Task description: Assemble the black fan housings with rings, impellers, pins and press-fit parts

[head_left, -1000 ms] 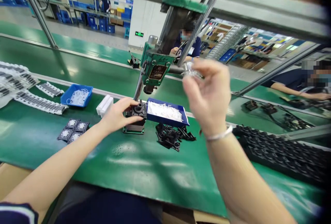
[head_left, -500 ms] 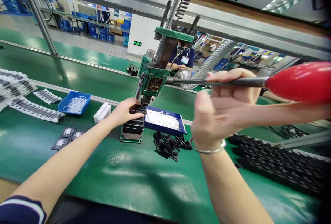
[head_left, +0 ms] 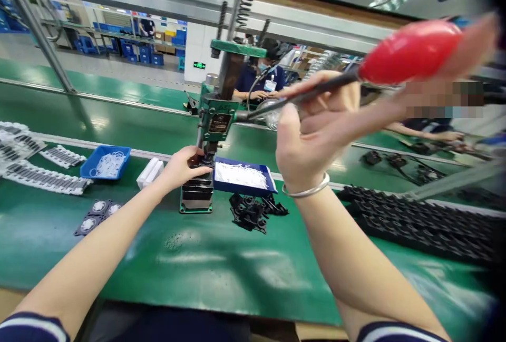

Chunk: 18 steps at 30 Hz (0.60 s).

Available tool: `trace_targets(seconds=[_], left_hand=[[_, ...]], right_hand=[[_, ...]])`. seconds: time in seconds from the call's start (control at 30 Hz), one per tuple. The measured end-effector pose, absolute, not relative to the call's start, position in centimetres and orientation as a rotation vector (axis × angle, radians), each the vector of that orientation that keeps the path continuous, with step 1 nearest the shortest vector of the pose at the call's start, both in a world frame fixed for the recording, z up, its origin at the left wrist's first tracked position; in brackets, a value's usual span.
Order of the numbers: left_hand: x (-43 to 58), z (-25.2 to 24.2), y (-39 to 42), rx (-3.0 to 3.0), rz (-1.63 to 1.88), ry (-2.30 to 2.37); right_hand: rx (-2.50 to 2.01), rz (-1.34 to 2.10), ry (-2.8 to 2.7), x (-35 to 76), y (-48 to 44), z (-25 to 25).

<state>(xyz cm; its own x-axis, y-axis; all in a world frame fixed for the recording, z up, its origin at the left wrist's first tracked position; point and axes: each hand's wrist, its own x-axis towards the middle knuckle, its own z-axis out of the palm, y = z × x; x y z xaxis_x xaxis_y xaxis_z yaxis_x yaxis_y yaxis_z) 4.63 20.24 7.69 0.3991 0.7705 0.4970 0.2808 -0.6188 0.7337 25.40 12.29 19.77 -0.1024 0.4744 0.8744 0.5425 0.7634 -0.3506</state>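
The left hand (head_left: 182,167) reaches forward to the small green hand press (head_left: 215,116), its fingers curled around a black part (head_left: 201,163) that sits on the press's stepped base (head_left: 196,193), right under the ram; the grip looks light, though the fingertips are partly hidden behind the part, so how firmly they close is hard to tell. The right hand (head_left: 316,131), with a silver bangle (head_left: 306,191) at the wrist, is raised well above the bench and wrapped tight round the press lever (head_left: 340,82), a thin dark rod slanting up to a red knob (head_left: 411,52) at the upper right. Just right of the base lies a dark blue tray (head_left: 272,186) of white slivers, with a loose heap of black parts (head_left: 251,211) in front of it. Left of the press stand a white block (head_left: 149,172) and a lighter blue tray (head_left: 87,171) of white rings, and nearer the person a few black squares with white discs (head_left: 95,214). Long strips of dark pieces (head_left: 39,178) lie at the far left, and rows of black mouldings (head_left: 415,221) fill the right of the green bench mat (head_left: 217,263). Behind the press a co-worker in a dark shirt (head_left: 256,79) works at another line
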Motion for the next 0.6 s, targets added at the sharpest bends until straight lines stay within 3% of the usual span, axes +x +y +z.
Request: trace_targets(seconds=[0.1, 0.3, 0.4, 0.6], left_hand=[[5.4, 7.7, 17.3, 2.227, 1.262, 0.975], [8.4, 5.4, 10.5, 2.518, 1.513, 0.876], [10.9, 3.5, 8.7, 2.585, 1.529, 0.792], [13.8, -1.3, 5.9, 2.651, 1.171, 0.603]], right_hand=[[-0.939, -0.101, -1.613, 24.8, 9.4, 17.7], [-1.477, 0.193, -1.679, 21.6, 3.9, 7.3], [-1.583, 0.059, -1.512, 22.7, 2.3, 5.0], [-1.985, -0.292, -1.284, 33.1, -0.7, 0.6]])
